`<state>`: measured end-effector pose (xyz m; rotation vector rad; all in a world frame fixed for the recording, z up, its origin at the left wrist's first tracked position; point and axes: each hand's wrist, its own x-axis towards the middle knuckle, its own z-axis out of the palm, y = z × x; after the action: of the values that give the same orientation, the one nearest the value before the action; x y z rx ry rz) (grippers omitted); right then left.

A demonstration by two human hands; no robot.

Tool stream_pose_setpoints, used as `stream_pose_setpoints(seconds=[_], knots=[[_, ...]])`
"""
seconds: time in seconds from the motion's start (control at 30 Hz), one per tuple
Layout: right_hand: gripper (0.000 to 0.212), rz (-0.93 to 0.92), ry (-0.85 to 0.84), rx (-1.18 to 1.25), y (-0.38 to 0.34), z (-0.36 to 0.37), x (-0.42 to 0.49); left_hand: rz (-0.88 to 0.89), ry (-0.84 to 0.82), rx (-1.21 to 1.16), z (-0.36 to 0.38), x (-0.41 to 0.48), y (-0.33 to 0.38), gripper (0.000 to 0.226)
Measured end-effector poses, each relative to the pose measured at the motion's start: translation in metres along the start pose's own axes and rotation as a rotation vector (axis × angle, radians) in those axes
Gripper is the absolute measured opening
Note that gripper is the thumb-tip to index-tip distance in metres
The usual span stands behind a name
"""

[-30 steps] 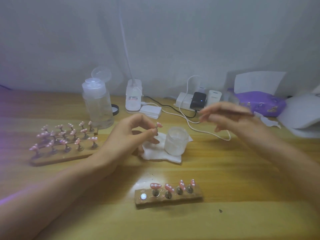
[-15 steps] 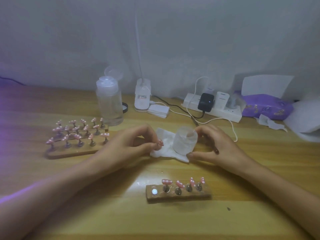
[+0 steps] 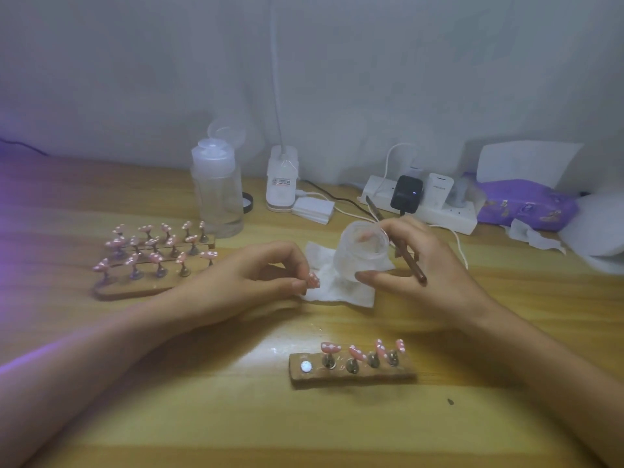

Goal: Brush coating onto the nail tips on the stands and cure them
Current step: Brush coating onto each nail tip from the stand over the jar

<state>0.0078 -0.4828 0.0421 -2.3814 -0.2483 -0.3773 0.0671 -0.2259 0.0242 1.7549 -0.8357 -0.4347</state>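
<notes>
A nail tip [image 3: 313,280] pinched in my left hand [image 3: 236,285], the brush [image 3: 417,271] gripped in my right hand [image 3: 435,282].
The pink tip sits just beside the tissue [image 3: 351,295]; my right thumb touches the frosted jar [image 3: 358,255] standing on it. The four-tip stand [image 3: 351,374] lies nearer me, the fuller stand [image 3: 145,287] to my left.

Table [image 3: 236,417]: pale wood, visible grain, soft sheen. Near stand [image 3: 354,378]: rough brown strip, cork-like; metal pegs [image 3: 328,361]. Every nail tip [image 3: 331,347]: glossy pink. Jar [image 3: 361,255]: frosted, translucent. Tissue [image 3: 351,295] under it: matt white paper. Brush [image 3: 417,270]: smooth brown handle. Bottle [image 3: 217,204]: clear plastic.
</notes>
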Motion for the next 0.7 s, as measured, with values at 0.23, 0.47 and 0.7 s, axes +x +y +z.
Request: stream_pose_setpoints(seconds=[0.23, 0.47, 0.7], knots=[[0.054, -0.020, -0.137, -0.200, 0.000, 0.014, 0.001, -0.025, 0.011, -0.131, -0.007, -0.002, 0.002, 0.011], [0.042, -0.083, -0.064, 0.053, 0.000, -0.046, 0.000, 0.139, 0.162, -0.196, -0.008, 0.003, 0.028, 0.004], [0.047, 0.066, 0.267, 0.595, -0.022, -0.056, 0.019, 0.338, 0.437, -0.140, 0.011, 0.025, 0.044, 0.007]])
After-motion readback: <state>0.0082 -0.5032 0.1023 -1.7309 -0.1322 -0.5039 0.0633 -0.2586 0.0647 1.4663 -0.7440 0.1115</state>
